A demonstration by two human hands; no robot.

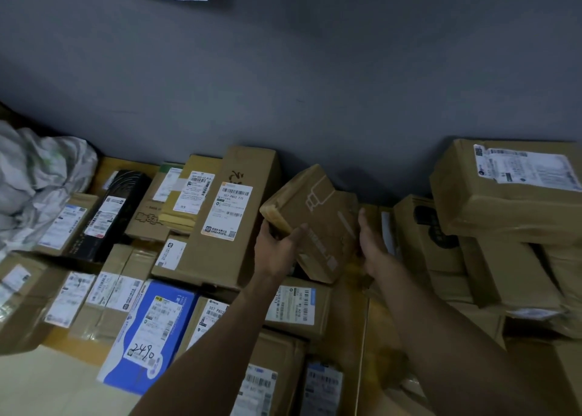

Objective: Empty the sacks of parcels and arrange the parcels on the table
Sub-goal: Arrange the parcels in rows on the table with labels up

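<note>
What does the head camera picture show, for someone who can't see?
The left hand and right hand hold a tilted cardboard box over a table packed with labelled parcels. A blue parcel lies front left; a crumpled sack sits far left.

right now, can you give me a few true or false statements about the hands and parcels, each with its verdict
1. The left hand and right hand are both on one tilted cardboard box. True.
2. The blue parcel has 2490 handwritten on its label. True.
3. The sack lies crumpled at the far right. False: it is at the far left.
4. The black parcel is in the person's hands. False: it lies untouched at the left, near the sack.
</note>
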